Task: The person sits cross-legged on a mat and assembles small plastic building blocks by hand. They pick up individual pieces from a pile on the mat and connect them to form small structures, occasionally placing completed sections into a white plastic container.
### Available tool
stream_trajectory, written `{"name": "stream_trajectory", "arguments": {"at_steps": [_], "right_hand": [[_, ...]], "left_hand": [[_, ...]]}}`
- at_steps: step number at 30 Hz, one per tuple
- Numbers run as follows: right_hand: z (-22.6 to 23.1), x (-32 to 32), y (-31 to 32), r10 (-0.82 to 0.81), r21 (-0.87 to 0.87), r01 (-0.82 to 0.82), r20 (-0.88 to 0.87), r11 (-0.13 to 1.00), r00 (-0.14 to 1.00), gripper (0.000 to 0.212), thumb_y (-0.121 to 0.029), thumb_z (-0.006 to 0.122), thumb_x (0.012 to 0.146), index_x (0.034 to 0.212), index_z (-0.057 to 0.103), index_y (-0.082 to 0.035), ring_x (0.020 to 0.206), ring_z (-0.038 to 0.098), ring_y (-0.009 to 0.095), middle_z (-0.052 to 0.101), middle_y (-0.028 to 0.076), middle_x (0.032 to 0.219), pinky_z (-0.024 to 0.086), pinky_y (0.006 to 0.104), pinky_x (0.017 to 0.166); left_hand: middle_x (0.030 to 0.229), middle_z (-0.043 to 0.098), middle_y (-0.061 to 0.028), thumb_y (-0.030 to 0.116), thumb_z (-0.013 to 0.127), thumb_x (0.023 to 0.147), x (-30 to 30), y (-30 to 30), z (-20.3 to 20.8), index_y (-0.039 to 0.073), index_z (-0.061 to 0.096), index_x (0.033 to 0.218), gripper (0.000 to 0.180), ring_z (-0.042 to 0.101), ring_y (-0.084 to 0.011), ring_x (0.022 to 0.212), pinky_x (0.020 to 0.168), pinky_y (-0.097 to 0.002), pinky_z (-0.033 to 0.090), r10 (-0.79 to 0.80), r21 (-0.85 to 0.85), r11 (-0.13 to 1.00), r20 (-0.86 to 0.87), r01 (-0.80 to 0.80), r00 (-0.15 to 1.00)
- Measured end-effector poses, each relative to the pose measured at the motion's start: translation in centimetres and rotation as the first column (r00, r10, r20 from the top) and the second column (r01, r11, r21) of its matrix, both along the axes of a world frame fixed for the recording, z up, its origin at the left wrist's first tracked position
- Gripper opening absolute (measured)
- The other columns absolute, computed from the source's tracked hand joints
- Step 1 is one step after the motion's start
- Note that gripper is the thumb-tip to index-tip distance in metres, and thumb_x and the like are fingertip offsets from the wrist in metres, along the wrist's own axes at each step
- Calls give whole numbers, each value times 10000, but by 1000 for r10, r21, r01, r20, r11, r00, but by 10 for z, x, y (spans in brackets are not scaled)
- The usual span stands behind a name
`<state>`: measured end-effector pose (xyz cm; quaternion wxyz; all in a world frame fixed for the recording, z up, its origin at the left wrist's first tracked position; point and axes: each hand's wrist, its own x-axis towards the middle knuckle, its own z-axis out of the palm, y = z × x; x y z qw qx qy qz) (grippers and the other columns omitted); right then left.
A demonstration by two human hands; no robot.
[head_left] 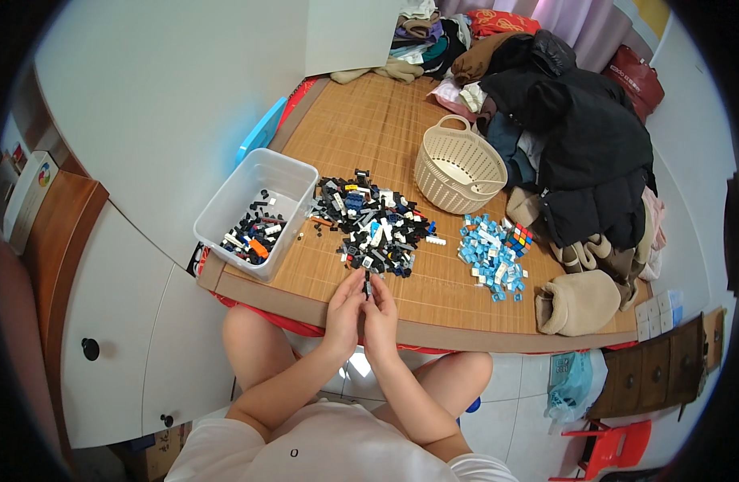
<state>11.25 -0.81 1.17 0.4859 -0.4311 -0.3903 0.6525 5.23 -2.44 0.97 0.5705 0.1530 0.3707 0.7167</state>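
Beyond hands (345, 312) (380, 320) w/ brick (368, 287), lettered bag (635, 83)

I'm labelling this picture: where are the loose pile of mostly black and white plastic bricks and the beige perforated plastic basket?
Loose pile of mostly black and white plastic bricks (375, 230): head view, middle of the pile.
Beige perforated plastic basket (441, 180): head view, outer wall.
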Motion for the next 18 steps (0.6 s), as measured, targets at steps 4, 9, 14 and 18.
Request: {"name": "stream_trajectory", "arguments": {"at_steps": [4,9,14,18], "right_hand": [[5,-1,-3,-16,11,17,-43,1000,999,473,72,369,819,1291,352,43,1173,415,206,409,157,1285,340,286,969],[10,-1,-7,-26,29,28,-79,999,997,471,81,364,817,1287,352,48,1179,412,208,409,156,1282,339,287,978],[17,0,-10,-32,41,35,-65,999,997,466,86,358,820,1285,355,47,1181,411,208,410,154,1279,336,289,982],[20,0,-11,-36,39,39,-85,998,996,468,92,356,818,1283,358,45,1185,407,209,407,154,1283,332,293,988]], "left_hand": [[1388,276,-185,19,353,868,1,-3,8,-51,279,1325,468,237,-224,1316,1063,-314,223,1,13,1000,-10,-1,1000],[1396,260,-189,9,346,860,3,-7,13,-44,279,1327,475,206,-232,1330,1069,-321,211,4,34,999,-12,-4,1000],[1400,254,-187,4,346,860,4,-9,14,-43,284,1325,472,206,-232,1330,1071,-322,207,9,53,999,-3,-9,1000],[1399,261,-181,2,349,859,4,-9,16,-48,287,1321,469,205,-229,1331,1071,-323,209,13,57,998,0,-13,1000]]}}
